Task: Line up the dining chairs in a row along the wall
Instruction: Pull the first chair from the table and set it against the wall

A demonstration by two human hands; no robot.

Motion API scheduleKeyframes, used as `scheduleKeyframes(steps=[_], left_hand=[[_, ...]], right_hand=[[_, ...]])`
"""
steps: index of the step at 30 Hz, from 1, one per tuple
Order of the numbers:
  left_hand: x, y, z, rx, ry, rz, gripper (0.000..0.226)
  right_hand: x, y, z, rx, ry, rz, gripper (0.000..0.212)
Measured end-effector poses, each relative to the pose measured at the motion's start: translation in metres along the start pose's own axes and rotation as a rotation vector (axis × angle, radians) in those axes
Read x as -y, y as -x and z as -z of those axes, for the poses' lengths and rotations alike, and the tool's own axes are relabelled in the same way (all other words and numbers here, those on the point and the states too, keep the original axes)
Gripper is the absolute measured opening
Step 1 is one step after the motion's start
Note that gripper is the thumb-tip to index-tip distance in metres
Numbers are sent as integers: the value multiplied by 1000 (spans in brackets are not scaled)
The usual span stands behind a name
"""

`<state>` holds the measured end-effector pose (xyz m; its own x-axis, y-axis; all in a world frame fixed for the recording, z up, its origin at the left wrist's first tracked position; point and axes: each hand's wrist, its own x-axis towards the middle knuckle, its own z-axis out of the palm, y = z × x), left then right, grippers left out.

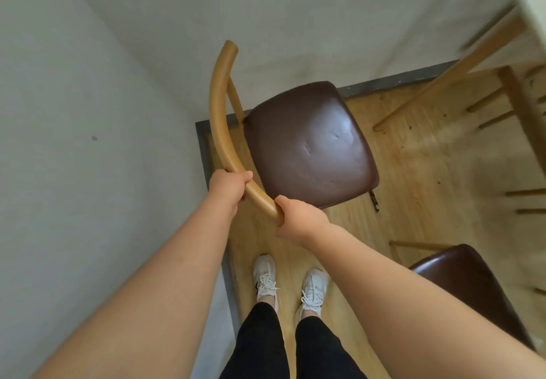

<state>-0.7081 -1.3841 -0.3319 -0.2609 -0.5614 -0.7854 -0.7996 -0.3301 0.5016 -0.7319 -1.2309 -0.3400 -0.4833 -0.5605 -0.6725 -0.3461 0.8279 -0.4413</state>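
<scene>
A dining chair with a dark brown padded seat (310, 142) and a curved wooden backrest rail (220, 112) stands in the room's corner, its back toward the left wall (74, 142). My left hand (229, 188) grips the rail near its lower part. My right hand (298, 219) grips the rail's near end. A second chair's brown seat (466, 284) shows at the lower right, partly hidden by my right forearm.
A wooden table's legs and rungs (514, 97) stand at the right, with its pale top (531, 0) at the upper right. A dark baseboard (204, 154) runs along both walls. My feet in white shoes (291, 284) stand on the wood floor behind the chair.
</scene>
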Motion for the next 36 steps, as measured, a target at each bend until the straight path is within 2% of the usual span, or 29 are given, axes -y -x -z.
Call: scheduleKeyframes(steps=[9, 13, 19, 30, 36], left_hand=[[-17, -35, 77, -105, 5, -7, 37], [-19, -47, 102, -152, -27, 5, 32], [-18, -59, 130, -178, -12, 6, 37], [-16, -57, 144, -179, -74, -23, 38], [-9, -39, 141, -288, -210, -114, 39]], right_hand=[[86, -37, -10, 49, 31, 68, 28], [116, -48, -18, 63, 134, 108, 32], [148, -59, -31, 86, 172, 119, 41], [163, -64, -32, 126, 144, 151, 44], [145, -53, -15, 59, 105, 117, 46]])
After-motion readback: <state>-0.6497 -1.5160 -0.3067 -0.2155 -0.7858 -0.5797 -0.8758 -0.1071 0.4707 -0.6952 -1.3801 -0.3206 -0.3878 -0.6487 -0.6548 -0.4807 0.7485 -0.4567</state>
